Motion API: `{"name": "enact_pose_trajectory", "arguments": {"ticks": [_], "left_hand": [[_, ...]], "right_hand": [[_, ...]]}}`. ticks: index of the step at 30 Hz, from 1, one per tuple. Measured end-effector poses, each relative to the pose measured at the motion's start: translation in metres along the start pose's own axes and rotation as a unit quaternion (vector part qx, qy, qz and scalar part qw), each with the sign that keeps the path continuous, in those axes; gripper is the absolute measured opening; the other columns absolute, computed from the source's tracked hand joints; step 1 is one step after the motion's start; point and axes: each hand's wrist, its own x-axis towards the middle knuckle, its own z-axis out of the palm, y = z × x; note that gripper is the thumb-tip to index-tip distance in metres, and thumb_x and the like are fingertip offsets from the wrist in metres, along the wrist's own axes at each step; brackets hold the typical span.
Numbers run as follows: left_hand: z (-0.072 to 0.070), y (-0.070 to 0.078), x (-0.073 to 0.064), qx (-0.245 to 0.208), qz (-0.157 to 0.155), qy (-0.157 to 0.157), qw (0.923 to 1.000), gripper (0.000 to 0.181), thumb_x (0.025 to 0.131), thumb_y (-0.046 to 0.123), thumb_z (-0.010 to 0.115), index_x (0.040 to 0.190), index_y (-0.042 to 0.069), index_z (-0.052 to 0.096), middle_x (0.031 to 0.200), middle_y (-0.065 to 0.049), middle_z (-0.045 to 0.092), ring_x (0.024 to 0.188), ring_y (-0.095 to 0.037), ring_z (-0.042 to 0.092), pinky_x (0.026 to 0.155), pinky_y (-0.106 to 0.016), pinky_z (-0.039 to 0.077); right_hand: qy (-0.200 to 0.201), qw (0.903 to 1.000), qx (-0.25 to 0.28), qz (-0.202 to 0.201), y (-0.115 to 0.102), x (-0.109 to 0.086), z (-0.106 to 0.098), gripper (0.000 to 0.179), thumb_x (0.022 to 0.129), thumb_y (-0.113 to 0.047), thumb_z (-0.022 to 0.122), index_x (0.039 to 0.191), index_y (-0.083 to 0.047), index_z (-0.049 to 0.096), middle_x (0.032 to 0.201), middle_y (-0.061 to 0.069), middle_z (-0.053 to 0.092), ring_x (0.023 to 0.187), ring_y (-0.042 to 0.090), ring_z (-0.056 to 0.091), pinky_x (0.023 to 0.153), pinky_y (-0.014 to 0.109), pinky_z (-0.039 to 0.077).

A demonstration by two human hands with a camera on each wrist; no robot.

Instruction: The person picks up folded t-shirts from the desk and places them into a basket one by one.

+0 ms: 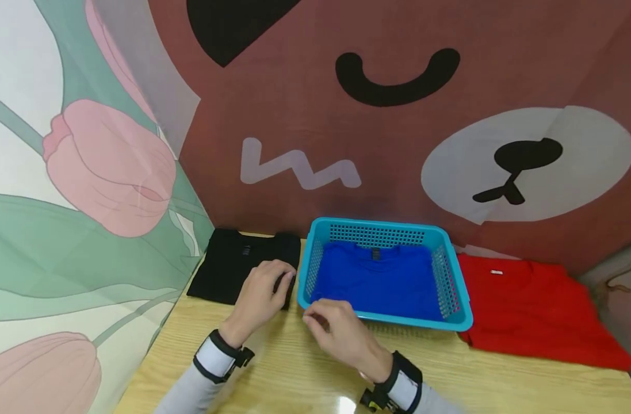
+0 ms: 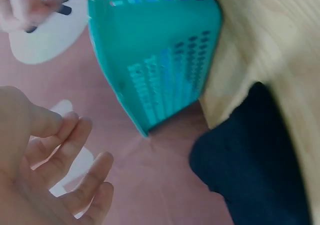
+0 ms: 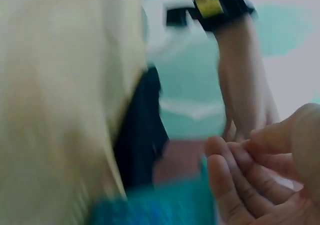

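A folded black T-shirt (image 1: 224, 273) lies at the left of the table. Over its right part is my left hand (image 1: 260, 296), fingers loosely bent and nothing held; the left wrist view shows the fingers (image 2: 82, 187) spread a little apart. Beside the shirt stands a blue-green plastic basket (image 1: 455, 282) with a folded blue T-shirt (image 1: 377, 287) in it. My right hand (image 1: 343, 336) is at the basket's near left corner, its fingers loosely curled with nothing in them. Whether it touches the rim I cannot tell.
A folded red T-shirt (image 1: 538, 310) lies right of the basket, close against it. The wooden table (image 1: 289, 368) meets a wall hanging (image 1: 294, 103) with a cartoon face behind and a flower-patterned cloth (image 1: 113, 167) at the left.
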Motion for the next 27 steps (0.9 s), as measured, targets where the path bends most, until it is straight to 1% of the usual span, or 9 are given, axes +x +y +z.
{"name": "enact_pose_trajectory", "arguments": {"ticks": [2,4,6,9,13,17,22,24,27], "left_hand": [[0.001,-0.006,-0.002,0.003,-0.004,0.006,1.0000,0.012,0.101,0.022,0.057,0.101,0.022,0.069,0.099,0.008,0.069,0.093,-0.016,0.064,0.077,-0.039,0.052],[0.003,-0.013,-0.004,0.006,-0.009,0.012,0.9999,0.010,0.099,0.021,0.059,0.099,0.021,0.069,0.099,0.007,0.070,0.093,-0.017,0.064,0.076,-0.040,0.052],[0.005,-0.021,-0.005,0.010,-0.017,0.011,0.9997,0.010,0.098,0.021,0.060,0.099,0.019,0.070,0.099,0.005,0.070,0.092,-0.019,0.065,0.076,-0.041,0.053],[0.013,-0.037,-0.008,0.019,-0.031,-0.001,0.9993,0.010,0.097,0.020,0.062,0.098,0.016,0.071,0.099,0.003,0.070,0.091,-0.022,0.065,0.074,-0.042,0.053],[0.023,-0.068,-0.016,0.042,-0.062,-0.021,0.9970,0.010,0.096,0.022,0.063,0.099,0.016,0.071,0.102,0.002,0.069,0.091,-0.025,0.065,0.073,-0.044,0.053],[0.023,-0.104,-0.025,0.082,-0.097,-0.026,0.9916,0.017,0.094,0.026,0.066,0.106,0.014,0.069,0.116,-0.006,0.064,0.101,-0.036,0.061,0.078,-0.053,0.052],[0.012,-0.140,-0.033,0.117,-0.163,-0.048,0.9786,0.040,0.094,0.033,0.065,0.124,0.006,0.061,0.134,-0.019,0.051,0.116,-0.053,0.050,0.085,-0.067,0.046],[0.005,-0.151,-0.035,0.120,-0.194,-0.074,0.9708,0.050,0.094,0.038,0.064,0.131,0.005,0.056,0.141,-0.023,0.045,0.122,-0.056,0.044,0.087,-0.072,0.043],[-0.004,-0.163,-0.035,0.129,-0.244,-0.134,0.9520,0.071,0.093,0.052,0.060,0.145,0.006,0.044,0.153,-0.025,0.031,0.133,-0.063,0.030,0.095,-0.080,0.034]], "right_hand": [[-0.012,0.9996,0.001,-0.027,-0.002,-0.003,0.020,0.009,0.098,-0.016,0.062,0.097,-0.020,0.070,0.088,-0.009,0.067,0.078,-0.005,0.060,0.067,0.012,0.051],[-0.030,0.9988,-0.015,-0.035,-0.003,-0.005,0.036,0.008,0.098,-0.018,0.062,0.101,-0.020,0.070,0.094,-0.009,0.068,0.086,-0.003,0.062,0.074,0.012,0.052],[-0.045,0.9977,-0.045,-0.024,-0.002,-0.004,0.048,0.011,0.097,-0.019,0.063,0.105,-0.018,0.070,0.102,-0.007,0.069,0.094,0.001,0.064,0.080,0.017,0.054],[-0.066,0.9942,-0.083,0.015,0.000,-0.001,0.060,0.020,0.097,-0.022,0.064,0.114,-0.015,0.070,0.116,-0.002,0.068,0.108,0.010,0.064,0.089,0.027,0.055],[-0.085,0.9883,-0.119,0.045,0.004,0.011,0.078,0.028,0.097,-0.024,0.062,0.123,-0.014,0.067,0.132,0.005,0.061,0.123,0.017,0.058,0.100,0.038,0.051],[-0.103,0.9867,-0.118,0.043,0.007,0.030,0.100,0.030,0.098,-0.025,0.061,0.126,-0.017,0.065,0.141,0.006,0.056,0.134,0.021,0.049,0.108,0.046,0.045],[-0.131,0.9812,-0.138,0.030,0.006,0.052,0.128,0.035,0.099,-0.025,0.058,0.134,-0.022,0.060,0.151,0.005,0.047,0.144,0.033,0.040,0.112,0.055,0.039],[-0.141,0.9754,-0.167,0.029,0.007,0.059,0.140,0.039,0.100,-0.027,0.057,0.139,-0.025,0.056,0.156,0.005,0.041,0.146,0.037,0.034,0.114,0.056,0.036],[-0.160,0.9632,-0.211,0.046,0.007,0.071,0.155,0.045,0.100,-0.031,0.056,0.144,-0.029,0.049,0.161,0.004,0.032,0.150,0.039,0.026,0.116,0.056,0.033]]}}
